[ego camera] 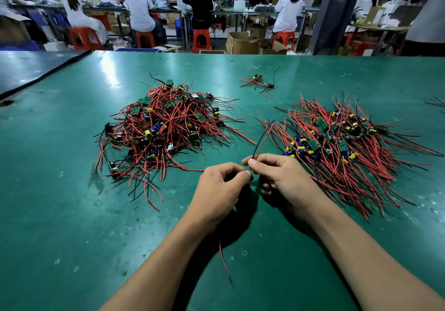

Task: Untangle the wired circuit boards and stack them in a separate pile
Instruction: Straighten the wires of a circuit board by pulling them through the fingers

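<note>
While I stand by the green table (72,214) and look down with the head view, both hands meet low in the middle. The left hand (216,185) has its fingers curled in, and its thumb and first finger pinch the wires (261,139) low down. The right hand (284,175) pinches the same wires just above. One is red and one is black, and they stick up toward 1 o'clock. I think the two pinches sit close together so the hands can pull the wires straight and free. I cannot see the little board they belong to; it may be hidden in the hands. A red wire (224,262) hangs out under the left wrist toward 6 o'clock, likely part of the same piece.

At 10 o'clock from the hands lies the tangled pile (163,127), with wires looping every way and boards mixed in. It looks like the heap to pick from. At 2 o'clock lies the neat pile (342,146), its wires lying mostly the same way. It sits just beside the right hand, so a freed piece has a short trip. The two piles lie apart, so they do not mix. At 12 o'clock, well apart, is a small bunch (258,81); I cannot tell why it is set aside.
</note>
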`<state>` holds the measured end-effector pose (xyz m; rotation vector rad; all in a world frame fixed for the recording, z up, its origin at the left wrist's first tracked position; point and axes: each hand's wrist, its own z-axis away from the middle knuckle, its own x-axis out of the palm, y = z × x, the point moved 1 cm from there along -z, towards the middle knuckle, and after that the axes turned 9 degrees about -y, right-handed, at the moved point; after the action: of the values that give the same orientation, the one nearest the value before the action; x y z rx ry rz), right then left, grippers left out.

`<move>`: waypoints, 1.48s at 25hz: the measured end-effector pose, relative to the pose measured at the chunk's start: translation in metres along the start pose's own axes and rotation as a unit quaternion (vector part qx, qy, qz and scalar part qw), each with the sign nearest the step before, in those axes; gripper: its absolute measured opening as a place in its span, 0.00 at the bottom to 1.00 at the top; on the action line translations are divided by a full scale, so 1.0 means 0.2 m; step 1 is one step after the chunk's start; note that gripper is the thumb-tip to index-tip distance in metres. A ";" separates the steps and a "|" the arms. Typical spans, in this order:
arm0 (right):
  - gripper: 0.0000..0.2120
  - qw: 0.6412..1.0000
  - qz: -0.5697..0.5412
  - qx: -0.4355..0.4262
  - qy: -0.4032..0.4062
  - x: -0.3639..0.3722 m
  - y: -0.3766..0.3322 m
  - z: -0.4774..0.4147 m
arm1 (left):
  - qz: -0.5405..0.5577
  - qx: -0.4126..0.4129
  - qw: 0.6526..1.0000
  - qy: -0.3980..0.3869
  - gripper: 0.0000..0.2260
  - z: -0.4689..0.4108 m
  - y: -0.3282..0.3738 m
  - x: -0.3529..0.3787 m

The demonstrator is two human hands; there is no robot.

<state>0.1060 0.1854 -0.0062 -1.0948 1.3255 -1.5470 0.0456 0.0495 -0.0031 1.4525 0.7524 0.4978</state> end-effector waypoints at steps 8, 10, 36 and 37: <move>0.05 0.991 -0.064 -0.030 0.117 -0.07 0.01 -0.05 | -0.013 -0.013 0.999 -0.044 0.06 0.01 0.01 0.01; 0.05 0.987 -0.069 -0.046 0.138 -0.09 0.00 -0.06 | -0.012 -0.011 0.999 -0.050 0.07 0.01 0.01 0.01; 0.11 0.942 -0.316 0.008 0.114 -0.17 -0.11 -0.04 | 0.088 -0.053 0.987 -0.126 0.10 0.01 0.02 -0.03; 0.11 0.948 -0.296 0.000 0.118 -0.16 -0.11 -0.04 | 0.092 -0.052 0.987 -0.121 0.10 0.01 0.02 -0.03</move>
<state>0.1080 0.2215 0.0114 -1.4278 1.2058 -2.1710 0.0427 0.0440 0.0008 1.4592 0.3952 0.4832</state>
